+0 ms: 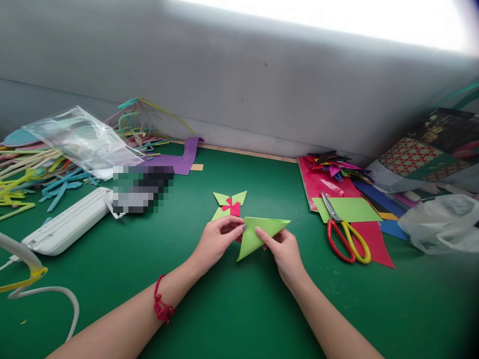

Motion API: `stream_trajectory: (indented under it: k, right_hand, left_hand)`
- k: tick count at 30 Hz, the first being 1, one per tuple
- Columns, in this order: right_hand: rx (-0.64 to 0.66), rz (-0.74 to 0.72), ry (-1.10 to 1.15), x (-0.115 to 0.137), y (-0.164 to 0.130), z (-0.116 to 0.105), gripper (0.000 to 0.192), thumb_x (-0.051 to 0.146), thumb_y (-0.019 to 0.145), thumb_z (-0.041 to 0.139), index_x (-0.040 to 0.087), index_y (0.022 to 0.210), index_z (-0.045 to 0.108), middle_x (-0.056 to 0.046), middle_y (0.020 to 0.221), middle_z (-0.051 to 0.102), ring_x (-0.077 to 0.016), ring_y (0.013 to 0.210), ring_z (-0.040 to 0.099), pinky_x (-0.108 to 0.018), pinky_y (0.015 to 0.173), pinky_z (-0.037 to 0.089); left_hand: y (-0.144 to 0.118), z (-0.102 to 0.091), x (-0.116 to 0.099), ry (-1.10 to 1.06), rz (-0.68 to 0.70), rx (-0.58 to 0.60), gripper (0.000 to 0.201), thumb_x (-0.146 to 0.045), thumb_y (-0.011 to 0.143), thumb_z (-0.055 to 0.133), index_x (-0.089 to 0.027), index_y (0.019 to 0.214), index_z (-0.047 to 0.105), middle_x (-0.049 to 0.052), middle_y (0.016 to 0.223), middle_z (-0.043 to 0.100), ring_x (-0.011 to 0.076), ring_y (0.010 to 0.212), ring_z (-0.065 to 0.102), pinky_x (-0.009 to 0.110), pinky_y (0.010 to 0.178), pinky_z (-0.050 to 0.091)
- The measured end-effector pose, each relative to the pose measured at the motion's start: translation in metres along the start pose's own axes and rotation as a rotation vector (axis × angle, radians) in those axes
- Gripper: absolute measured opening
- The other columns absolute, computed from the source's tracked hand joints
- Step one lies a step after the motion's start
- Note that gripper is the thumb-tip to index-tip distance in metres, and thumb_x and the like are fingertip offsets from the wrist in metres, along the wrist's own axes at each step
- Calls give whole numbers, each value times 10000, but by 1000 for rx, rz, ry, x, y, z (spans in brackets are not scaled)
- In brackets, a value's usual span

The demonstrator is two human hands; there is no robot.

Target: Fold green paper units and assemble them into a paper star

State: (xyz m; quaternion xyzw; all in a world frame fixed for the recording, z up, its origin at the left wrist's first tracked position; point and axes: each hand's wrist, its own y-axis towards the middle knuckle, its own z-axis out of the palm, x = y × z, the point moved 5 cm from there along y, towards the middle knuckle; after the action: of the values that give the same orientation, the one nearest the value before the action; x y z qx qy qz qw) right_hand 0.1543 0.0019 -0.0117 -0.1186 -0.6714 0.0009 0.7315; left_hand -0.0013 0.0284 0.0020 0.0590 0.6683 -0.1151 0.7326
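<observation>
1. Far left on the green table mat, a heap of coloured paper strips lies under a clear plastic bag, with a long white plastic case just in front.
2. The left hand, a red string bracelet on its wrist, pinches the left corner of a light green folded paper triangle, thumb and forefinger closed on it.
3. The right hand grips the same triangle near the middle of its top edge, fingers closed on the paper; the piece sits low over the mat at centre.
4. Just behind lies a small green and pink folded paper pinwheel.
5. The step in hand looks like pressing a fold; the next move likely calls for aligning edges before creasing.
6. To the right, red-and-yellow-handled scissors rest on a stack of coloured paper sheets.
</observation>
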Motion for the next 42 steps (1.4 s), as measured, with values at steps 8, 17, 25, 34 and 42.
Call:
stream_trajectory:
  k: [8,17,25,34,42]
  right_hand:
    - [-32,13,-54,11,-7,7,316,372,597,709,135,787,624,-44,695,635,-126,530,496,-243,454,385]
    - [14,-62,-28,10,-6,4,296,383,696,640,152,879,621,-57,806,624,-104,555,450,-219,432,342]
    - [-2,-60,-1,6,-4,2,347,397,665,662,147,905,631,-72,817,646,-122,583,477,-225,440,340]
    - [-8,-50,-2,6,-5,2,357,397,658,669,141,904,631,-76,835,655,-115,551,466,-232,443,333]
    - [0,-33,7,5,-4,1,326,383,658,677,162,893,637,-53,838,661,-109,556,470,-226,448,337]
  left_hand:
    - [-1,-2,1,-4,21,-34,146,-276,710,649,-183,822,641,-6,754,648,128,694,594,222,631,499]
    - [2,-8,3,17,15,-69,166,-287,696,660,-179,822,656,5,746,668,141,699,608,229,639,498]
    - [5,-11,5,-57,-84,-94,235,-316,645,701,-136,786,642,46,796,682,181,748,627,290,692,514]
    - [4,-11,2,-54,-65,-99,252,-346,639,701,-140,781,663,44,769,687,185,730,630,290,679,510]
    - [2,-11,-2,-20,-77,-112,234,-331,648,695,-138,777,664,35,747,680,162,708,616,257,660,502]
